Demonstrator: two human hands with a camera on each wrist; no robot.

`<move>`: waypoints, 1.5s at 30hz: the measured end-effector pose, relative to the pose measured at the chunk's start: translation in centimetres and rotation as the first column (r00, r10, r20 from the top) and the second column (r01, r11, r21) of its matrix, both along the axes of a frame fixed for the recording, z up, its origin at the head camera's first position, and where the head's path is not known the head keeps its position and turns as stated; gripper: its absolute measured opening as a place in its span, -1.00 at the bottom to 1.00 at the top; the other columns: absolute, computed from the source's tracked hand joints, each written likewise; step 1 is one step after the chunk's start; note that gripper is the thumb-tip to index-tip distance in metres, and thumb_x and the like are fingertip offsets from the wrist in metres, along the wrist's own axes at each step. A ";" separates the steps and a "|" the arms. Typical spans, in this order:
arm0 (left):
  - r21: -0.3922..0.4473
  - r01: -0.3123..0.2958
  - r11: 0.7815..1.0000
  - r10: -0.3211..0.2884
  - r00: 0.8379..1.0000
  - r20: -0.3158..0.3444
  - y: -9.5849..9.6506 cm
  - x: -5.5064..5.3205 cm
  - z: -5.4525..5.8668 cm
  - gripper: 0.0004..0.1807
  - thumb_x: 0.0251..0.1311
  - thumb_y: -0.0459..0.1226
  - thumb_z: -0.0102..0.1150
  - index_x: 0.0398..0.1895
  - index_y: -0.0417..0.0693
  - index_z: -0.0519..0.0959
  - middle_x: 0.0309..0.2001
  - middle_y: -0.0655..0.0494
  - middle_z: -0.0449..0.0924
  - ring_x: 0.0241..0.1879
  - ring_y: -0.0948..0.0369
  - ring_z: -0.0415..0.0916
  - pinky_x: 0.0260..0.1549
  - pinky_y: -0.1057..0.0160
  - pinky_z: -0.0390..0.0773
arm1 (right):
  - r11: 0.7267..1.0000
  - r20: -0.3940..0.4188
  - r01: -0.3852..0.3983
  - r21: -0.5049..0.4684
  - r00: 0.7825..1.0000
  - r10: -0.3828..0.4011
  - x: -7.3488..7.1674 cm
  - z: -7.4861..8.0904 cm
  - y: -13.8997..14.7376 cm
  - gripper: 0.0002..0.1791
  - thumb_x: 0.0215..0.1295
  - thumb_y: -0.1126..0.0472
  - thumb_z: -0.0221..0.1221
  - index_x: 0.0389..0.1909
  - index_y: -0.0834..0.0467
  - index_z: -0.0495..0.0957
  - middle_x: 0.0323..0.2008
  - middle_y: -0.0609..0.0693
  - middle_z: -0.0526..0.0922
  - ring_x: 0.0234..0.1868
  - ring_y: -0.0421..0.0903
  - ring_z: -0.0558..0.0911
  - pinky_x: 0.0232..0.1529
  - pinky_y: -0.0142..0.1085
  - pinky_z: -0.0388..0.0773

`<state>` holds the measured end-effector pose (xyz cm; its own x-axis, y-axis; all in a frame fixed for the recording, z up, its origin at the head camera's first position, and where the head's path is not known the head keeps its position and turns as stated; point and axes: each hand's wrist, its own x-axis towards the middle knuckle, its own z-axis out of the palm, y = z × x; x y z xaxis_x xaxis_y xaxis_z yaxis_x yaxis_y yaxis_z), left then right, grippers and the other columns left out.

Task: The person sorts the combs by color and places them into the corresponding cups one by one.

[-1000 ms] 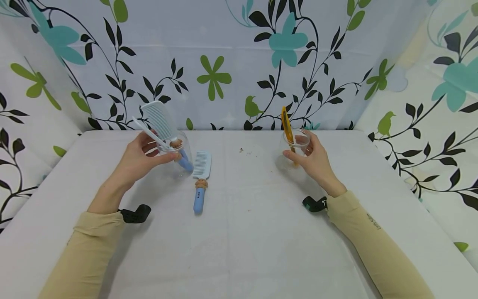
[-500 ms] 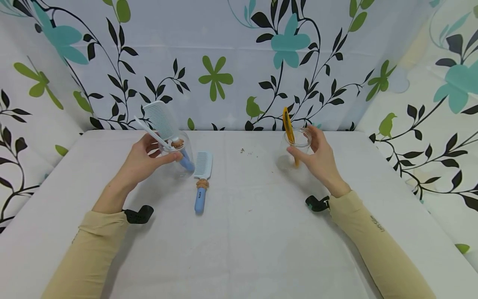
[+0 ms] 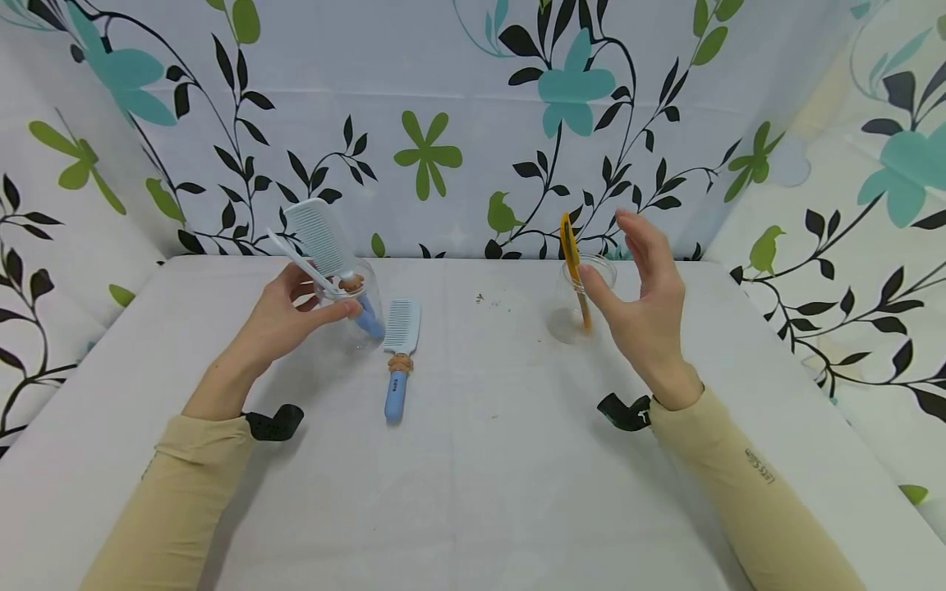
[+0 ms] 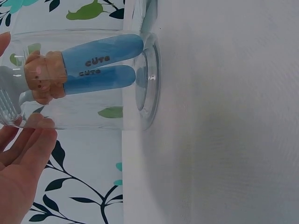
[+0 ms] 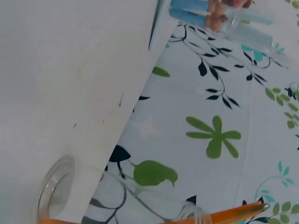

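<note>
My left hand point(image 3: 273, 336) grips the rim area of a clear jar point(image 4: 152, 84) standing on the table at left. Two pale-blue combs lean in it: one comb point(image 3: 318, 234) faces me, the other comb point(image 3: 296, 258) shows edge-on. Their blue handles point(image 4: 103, 50) reach down inside, below brown animal-shaped collars. A third comb point(image 3: 397, 394) lies flat on the table, right of that jar. At right, a second clear jar point(image 3: 567, 326) stands upright, with a slim orange-yellow tool point(image 3: 569, 246) leaning in it; its kind is unclear. My right hand point(image 3: 650, 320) is spread beside this jar, holding nothing.
A white-covered table point(image 3: 451, 460) spans the view. Small dark crumbs point(image 3: 479, 297) lie between the jars. Behind and at both sides hangs a leaf-patterned curtain point(image 3: 421, 66).
My right hand has let go of the right jar and drawn back, its fingers spreading. The jar and orange-yellow tool stay in place. My left hand keeps its hold.
</note>
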<state>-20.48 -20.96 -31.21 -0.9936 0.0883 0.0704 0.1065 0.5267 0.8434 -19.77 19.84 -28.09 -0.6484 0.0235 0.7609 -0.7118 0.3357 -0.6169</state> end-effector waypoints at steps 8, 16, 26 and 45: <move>0.026 0.002 1.000 -0.002 1.000 -0.005 -0.3 -0.1 -0.2 0.00 0.21 -0.05 0.36 0.58 -0.05 -0.02 0.45 -0.16 0.20 0.45 -0.13 0.15 0.45 -0.19 0.17 | 0.970 0.088 -0.240 0.049 0.968 0.235 -0.6 -2.2 -2.5 -0.45 0.16 0.50 0.32 0.21 0.32 0.49 0.19 0.14 0.58 0.23 0.03 0.55 0.34 -0.20 0.46; 0.055 0.005 0.998 -0.005 1.000 -0.002 -0.4 -0.2 -0.2 0.01 0.21 -0.07 0.37 0.58 -0.04 -0.03 0.45 -0.15 0.19 0.45 -0.13 0.15 0.46 -0.18 0.15 | 0.918 0.527 -0.391 0.059 0.793 0.304 -1.5 -3.3 -6.6 -0.49 0.34 0.18 0.29 0.28 0.15 0.43 0.18 0.07 0.59 0.22 -0.05 0.57 0.27 -0.33 0.52; 0.072 0.022 0.997 -0.021 1.000 -0.019 -0.2 0.0 -0.1 -0.01 0.21 -0.08 0.37 0.56 -0.07 -0.01 0.43 -0.14 0.21 0.44 -0.12 0.17 0.47 -0.18 0.15 | 0.882 0.823 -0.469 0.045 0.518 0.233 -3.2 -4.6 -11.5 -0.40 0.34 0.05 0.27 0.35 0.12 0.38 0.16 0.00 0.62 0.20 -0.08 0.59 0.31 -0.12 0.48; 0.062 0.022 0.998 -0.020 0.999 -0.030 -0.1 0.0 -0.4 -0.03 0.22 -0.09 0.35 0.55 -0.10 -0.01 0.41 -0.18 0.21 0.45 -0.15 0.16 0.47 -0.19 0.14 | 0.890 0.895 -0.334 -0.309 0.215 0.391 -5.1 -6.6 -15.4 -0.49 0.39 0.30 0.16 0.28 0.43 0.36 0.19 0.25 0.56 0.16 0.06 0.64 0.23 -0.20 0.58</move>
